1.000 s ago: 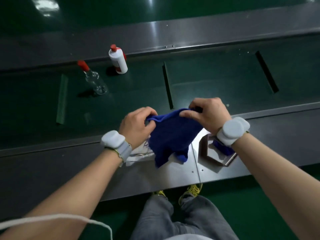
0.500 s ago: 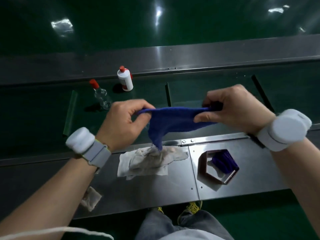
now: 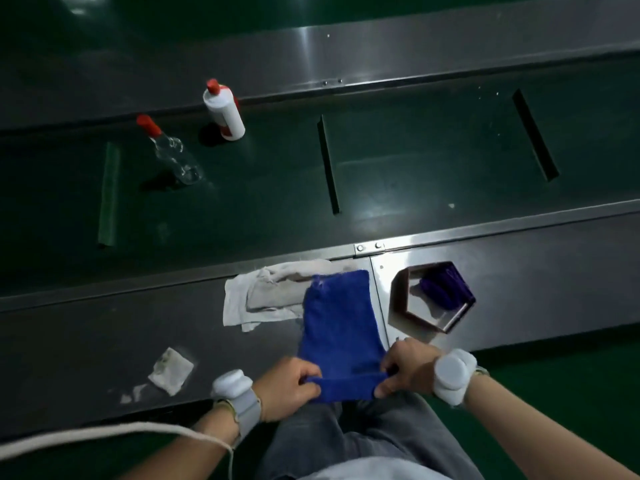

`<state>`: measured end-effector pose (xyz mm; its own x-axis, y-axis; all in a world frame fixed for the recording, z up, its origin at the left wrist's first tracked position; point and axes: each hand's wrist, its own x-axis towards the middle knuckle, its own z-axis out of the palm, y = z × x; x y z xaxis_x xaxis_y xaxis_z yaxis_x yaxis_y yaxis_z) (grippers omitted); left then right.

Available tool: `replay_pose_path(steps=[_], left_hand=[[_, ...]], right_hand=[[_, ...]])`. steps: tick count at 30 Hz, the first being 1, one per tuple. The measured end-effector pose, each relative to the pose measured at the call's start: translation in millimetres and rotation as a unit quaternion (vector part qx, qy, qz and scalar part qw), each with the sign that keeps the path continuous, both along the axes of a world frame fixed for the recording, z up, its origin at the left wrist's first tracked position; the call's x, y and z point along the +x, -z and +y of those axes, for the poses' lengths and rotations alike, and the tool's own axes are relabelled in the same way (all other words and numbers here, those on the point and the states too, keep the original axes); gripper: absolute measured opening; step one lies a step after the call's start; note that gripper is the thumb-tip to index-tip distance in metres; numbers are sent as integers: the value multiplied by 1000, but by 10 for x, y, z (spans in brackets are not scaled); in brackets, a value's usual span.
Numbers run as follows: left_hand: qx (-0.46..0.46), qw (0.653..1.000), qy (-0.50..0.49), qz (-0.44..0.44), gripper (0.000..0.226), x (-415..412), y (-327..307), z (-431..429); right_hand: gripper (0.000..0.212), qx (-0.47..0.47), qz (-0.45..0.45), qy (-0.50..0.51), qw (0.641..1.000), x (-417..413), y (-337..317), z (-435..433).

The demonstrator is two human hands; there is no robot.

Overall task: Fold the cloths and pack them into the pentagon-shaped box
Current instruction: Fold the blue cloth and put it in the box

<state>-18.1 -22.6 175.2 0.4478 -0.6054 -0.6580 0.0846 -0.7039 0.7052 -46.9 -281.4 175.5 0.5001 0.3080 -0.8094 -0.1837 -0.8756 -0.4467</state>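
Note:
A blue cloth [image 3: 341, 327] lies stretched flat on the steel ledge, its far end overlapping a crumpled white cloth [image 3: 263, 299]. My left hand [image 3: 289, 386] pinches its near left corner and my right hand [image 3: 408, 370] pinches its near right corner, at the ledge's front edge. The near edge of the cloth hangs slightly over. To the right stands the dark pentagon-shaped box [image 3: 431, 299] with a mirrored inside, and a folded blue cloth [image 3: 441, 289] sits in it.
A small folded white cloth [image 3: 171, 370] lies on the ledge to the left. On the green conveyor belt [image 3: 415, 161] behind stand a white bottle [image 3: 225, 112] and a clear bottle [image 3: 173, 155], both red-capped. A white cord [image 3: 104, 434] crosses my left forearm.
The blue cloth was held up in the air between both hands; now it is laid flat on the ledge, and both hands have come down to the near edge with its corners.

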Motion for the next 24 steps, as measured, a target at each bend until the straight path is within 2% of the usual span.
replay_pose_path(steps=[2, 4, 9, 14, 17, 20, 24], left_hand=[[21, 999, 24, 18, 17, -121, 180, -58], [42, 999, 19, 14, 17, -146, 357, -129], [106, 986, -88, -98, 21, 171, 896, -344], [145, 962, -150, -176, 17, 611, 1573, -518], [186, 929, -277, -160, 27, 666, 1822, -522], [247, 904, -333, -106, 27, 373, 2004, -496], [317, 902, -293, 5, 45, -75, 2144, -464]], right_hand=[[43, 0, 36, 0, 999, -90, 235, -6], [35, 0, 38, 18, 999, -112, 447, -33], [15, -34, -70, 62, 995, 175, 985, -135], [22, -117, -182, 112, 970, 755, 1508, -149], [26, -161, -252, 177, 938, 808, 1692, -59], [24, -168, -175, 191, 951, 424, 1871, 52], [44, -223, -54, 280, 932, -256, 1957, 66]])
